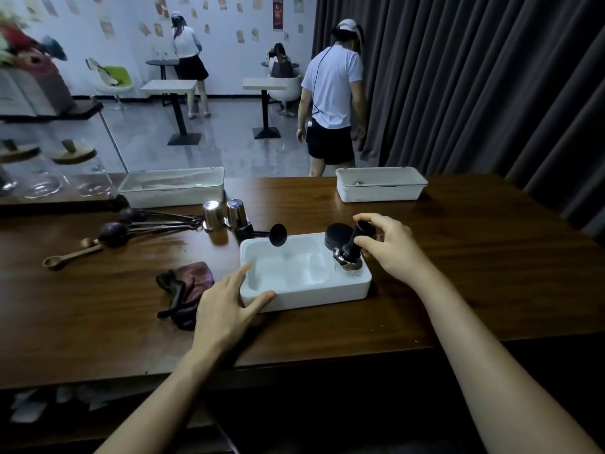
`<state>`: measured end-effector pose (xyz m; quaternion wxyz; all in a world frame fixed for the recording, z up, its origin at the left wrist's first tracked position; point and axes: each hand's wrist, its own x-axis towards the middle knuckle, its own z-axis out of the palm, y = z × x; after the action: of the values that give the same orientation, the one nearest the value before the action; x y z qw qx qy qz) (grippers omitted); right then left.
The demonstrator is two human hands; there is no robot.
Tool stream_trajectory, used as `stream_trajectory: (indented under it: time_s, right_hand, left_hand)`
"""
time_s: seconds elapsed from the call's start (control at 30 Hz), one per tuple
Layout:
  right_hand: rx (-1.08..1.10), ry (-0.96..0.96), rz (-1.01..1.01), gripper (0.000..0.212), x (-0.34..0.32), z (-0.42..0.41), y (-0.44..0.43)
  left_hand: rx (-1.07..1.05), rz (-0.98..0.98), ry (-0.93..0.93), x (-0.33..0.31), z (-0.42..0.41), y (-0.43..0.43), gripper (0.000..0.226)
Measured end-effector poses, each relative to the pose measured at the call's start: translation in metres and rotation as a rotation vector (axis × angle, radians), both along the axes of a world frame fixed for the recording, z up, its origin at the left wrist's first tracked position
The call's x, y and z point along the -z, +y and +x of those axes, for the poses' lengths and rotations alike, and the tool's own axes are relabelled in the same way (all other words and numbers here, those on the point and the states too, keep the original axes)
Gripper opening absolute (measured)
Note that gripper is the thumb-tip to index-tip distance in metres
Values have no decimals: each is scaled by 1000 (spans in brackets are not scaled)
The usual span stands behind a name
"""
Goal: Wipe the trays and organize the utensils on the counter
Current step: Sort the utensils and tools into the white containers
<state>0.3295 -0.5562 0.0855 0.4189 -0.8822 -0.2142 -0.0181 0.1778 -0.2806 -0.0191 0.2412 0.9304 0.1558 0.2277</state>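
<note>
Reaching in from the lower edge over the dark brown wooden worktop [458,273] with two bare forearms. Laying the left hand [226,303] against the near left corner of the white rectangular plastic tray [314,294], fingers [240,273] straight and spread, released and grasping nothing, thumb lying along the front wall. Grasping the black-handled tamper with a shiny metal base [350,253] in the right hand [389,247], fingers curled round the top of the handle, holding it tilted at the tray's right end; touching the rim or hanging just above it, cannot tell. Showing that tray near the middle of the worktop, just in front of a black round puck [337,235] at its far right corner.

Showing a crumpled dark maroon cloth [186,286] just left of the tray, beside the left hand. Showing, farther back on the left, two polished steel cups [212,215], a bunch of dark long-handled measuring spoons [114,232] and a light wooden scoop [68,257] lying flat. Showing two white lidded boxes at the far edge, one at the left [173,188] and one at the right [379,185], well apart.
</note>
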Motion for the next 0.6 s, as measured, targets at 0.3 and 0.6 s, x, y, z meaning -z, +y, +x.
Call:
stream_trajectory:
  time_s: [0.3, 0.6]
  right_hand:
    - [-85, -103, -219, 43, 5, -3, -3]
    - [-55, -157, -294, 47, 12, -15, 4]
  left_hand:
    - [-20, 13, 18, 6, 2, 2, 91]
    - [-7, 11, 8, 7, 2, 1, 91]
